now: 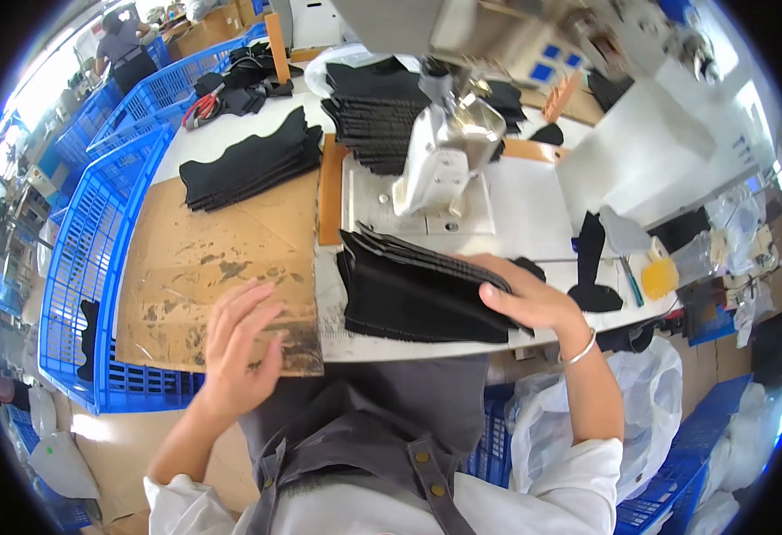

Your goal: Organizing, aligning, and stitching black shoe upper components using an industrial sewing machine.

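A thick stack of black fabric pieces [417, 299] lies at the table's front edge, before the white sewing machine [440, 169]. My right hand [533, 299] grips its right end, thumb on the near side and the other fingers partly hidden behind. The layers fan out along the top edge. Over the near edge of a stained cardboard sheet [204, 241], my left hand [241, 348] is open and holds nothing, fingers slightly bent. Farther back on that cardboard rests another black stack [253, 160]. More black pieces [368, 98] are piled behind the machine's left side.
Blue crates [97, 276] line the left, with red-handled scissors [202, 107] by dark scraps. On the right are a black strip [591, 259], a thin teal-handled tool [631, 281] and a yellow object [660, 278]. A plastic-lined bin [649, 401] stands below. Another person [128, 53] is far left.
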Demonstrator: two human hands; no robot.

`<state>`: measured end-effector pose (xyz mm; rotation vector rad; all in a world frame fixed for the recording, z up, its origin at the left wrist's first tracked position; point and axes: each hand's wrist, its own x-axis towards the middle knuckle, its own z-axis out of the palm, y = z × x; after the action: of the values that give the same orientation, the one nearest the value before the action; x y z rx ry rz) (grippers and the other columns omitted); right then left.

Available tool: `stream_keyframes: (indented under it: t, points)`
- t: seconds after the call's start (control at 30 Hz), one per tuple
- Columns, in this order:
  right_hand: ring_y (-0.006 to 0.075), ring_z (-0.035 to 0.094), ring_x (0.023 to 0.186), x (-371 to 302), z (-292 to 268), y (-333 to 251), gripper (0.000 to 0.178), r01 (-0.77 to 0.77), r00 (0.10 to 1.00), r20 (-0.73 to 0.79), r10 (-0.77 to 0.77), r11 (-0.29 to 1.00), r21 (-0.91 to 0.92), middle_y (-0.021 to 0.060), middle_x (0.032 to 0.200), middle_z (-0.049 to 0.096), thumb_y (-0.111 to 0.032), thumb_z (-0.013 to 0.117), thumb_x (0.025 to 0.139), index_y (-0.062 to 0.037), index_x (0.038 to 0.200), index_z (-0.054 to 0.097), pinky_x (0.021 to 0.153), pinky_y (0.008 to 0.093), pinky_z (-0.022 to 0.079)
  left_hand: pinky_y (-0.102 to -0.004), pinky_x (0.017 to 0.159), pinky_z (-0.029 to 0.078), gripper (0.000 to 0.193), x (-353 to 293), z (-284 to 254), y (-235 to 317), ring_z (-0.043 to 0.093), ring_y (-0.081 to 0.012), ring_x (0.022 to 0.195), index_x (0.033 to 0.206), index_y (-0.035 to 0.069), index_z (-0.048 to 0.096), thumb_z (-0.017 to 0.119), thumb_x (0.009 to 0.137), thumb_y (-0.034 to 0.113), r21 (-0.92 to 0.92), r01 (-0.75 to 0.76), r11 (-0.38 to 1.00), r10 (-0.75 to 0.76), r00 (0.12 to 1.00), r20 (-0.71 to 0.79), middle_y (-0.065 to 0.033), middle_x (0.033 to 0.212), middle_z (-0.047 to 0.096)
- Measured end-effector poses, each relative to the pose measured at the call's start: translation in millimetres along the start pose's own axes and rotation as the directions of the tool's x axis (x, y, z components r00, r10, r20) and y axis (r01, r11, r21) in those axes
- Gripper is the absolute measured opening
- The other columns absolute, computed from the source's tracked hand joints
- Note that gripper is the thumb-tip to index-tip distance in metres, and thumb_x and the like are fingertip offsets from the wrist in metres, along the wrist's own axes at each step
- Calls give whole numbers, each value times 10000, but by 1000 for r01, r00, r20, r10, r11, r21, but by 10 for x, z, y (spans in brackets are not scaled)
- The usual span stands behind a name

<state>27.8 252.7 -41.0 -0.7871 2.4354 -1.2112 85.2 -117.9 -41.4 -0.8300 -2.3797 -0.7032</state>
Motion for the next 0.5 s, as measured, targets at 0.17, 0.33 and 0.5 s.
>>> stream_keyframes:
  t: [0.17, 0.33, 0.5]
  points:
    - [365, 375, 1270, -54, 74, -140, 751, -27, 1000, 9, 28, 995, -94, 228, 1377, 398, -574, 354, 934, -6, 1426, 345, 1088, 397, 253, -451, 1008, 385, 478, 471, -420, -802, 511, -350, 1173, 1184, 38, 550, 670, 721, 42, 168, 12, 986, -18, 999, 36, -166, 1232, 548]
    - [357, 309, 1316, -16, 26, -297, 846, -110, 987, 108, 120, 989, -96, 212, 1430, 324, -563, 500, 852, -15, 1459, 282, 1110, 386, 219, -482, 1087, 282, 895, 1111, -397, -1863, 394, -361, 1291, 1442, 94, 294, 735, 734, 418, 109, 164, 980, -186, 952, 243, -206, 1409, 375]
    - [391, 306, 1323, 182, 70, -549, 923, -188, 960, 118, 254, 896, -403, 196, 1467, 266, -487, 782, 649, -126, 1415, 415, 1102, 463, 269, -511, 1118, 210, 1235, 1580, -18, -2383, 372, -377, 1311, 1508, 151, 50, 786, 602, 555, 308, 204, 929, -359, 692, 626, -256, 1429, 330]
